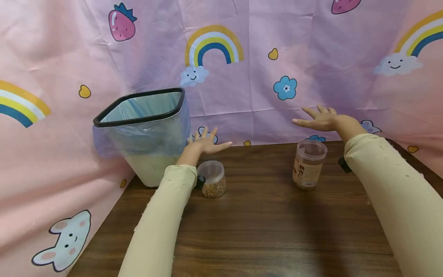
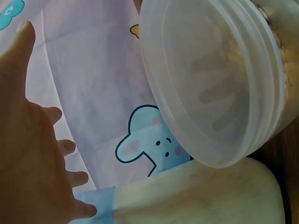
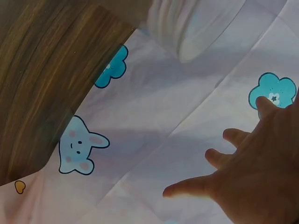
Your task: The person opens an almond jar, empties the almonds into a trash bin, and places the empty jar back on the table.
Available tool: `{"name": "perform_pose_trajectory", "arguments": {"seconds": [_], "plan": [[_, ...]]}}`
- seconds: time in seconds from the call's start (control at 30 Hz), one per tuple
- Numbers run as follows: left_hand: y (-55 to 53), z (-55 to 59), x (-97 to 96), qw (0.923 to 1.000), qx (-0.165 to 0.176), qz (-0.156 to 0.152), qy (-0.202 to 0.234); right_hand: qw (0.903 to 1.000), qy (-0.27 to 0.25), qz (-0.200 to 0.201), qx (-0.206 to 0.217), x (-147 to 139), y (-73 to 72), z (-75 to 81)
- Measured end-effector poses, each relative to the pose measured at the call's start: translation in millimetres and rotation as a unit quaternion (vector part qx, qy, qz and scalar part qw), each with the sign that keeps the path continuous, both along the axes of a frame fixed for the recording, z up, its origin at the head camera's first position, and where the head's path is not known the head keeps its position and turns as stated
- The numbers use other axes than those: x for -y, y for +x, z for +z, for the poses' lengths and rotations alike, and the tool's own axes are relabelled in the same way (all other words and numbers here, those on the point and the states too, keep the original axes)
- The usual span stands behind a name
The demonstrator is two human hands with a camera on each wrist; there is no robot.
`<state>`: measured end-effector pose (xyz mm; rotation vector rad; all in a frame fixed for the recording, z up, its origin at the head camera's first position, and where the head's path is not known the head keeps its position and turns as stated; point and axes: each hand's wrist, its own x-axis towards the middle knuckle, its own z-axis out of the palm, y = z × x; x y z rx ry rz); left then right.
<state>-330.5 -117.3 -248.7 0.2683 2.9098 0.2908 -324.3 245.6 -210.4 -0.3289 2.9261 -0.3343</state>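
My left hand (image 1: 204,144) is spread out in the air above a small clear jar (image 1: 212,180) with a pale lid and small tan pieces inside. In the left wrist view the jar's lid (image 2: 201,84) fills the upper right, and the fingers (image 2: 70,147) are apart from it. My right hand (image 1: 320,120), fingers also spread, hovers above and behind a taller clear jar (image 1: 308,165) with a beige label and a little content at the bottom. In the right wrist view this jar (image 3: 201,23) is cut off at the top. Neither hand holds anything.
A bin (image 1: 145,154) with a black rim and a bluish bag liner stands at the back left, close to my left hand. The dark wooden table (image 1: 256,231) carries both jars. A patterned pink and purple cloth (image 1: 259,92) hangs behind the table and along its sides.
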Motion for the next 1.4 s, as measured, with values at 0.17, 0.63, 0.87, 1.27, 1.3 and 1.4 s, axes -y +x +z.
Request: {"name": "perform_pose_trajectory", "arguments": {"seconds": [0.17, 0.63, 0.87, 1.27, 1.3, 1.4], "plan": [[0.4, -4.0, 2.4, 0.9999, 0.000, -0.011, 0.005, 0.9999, -0.009, 0.006, -0.003, -4.4, 0.4, -3.8], [14.2, -8.2, 29.1, 0.9914, -0.017, -0.126, 0.032, 0.9907, -0.076, 0.100, -0.054, 17.5, 15.8, 4.9], [36.7, -4.2, 42.9, 0.9730, -0.038, -0.207, 0.096, 0.9849, -0.068, 0.143, -0.070, 47.9, 30.1, 9.4], [55.6, -19.6, 59.2, 0.9569, -0.084, -0.253, 0.115, 0.9638, -0.125, 0.227, -0.061, 103.9, 35.1, -23.9], [56.5, -21.5, 59.7, 0.9566, -0.083, -0.254, 0.115, 0.9624, -0.128, 0.232, -0.058, 108.2, 34.6, -28.6], [58.4, -27.3, 62.4, 0.9527, -0.088, -0.269, 0.111, 0.9573, -0.141, 0.247, -0.049, 119.6, 33.1, -43.6]]}}
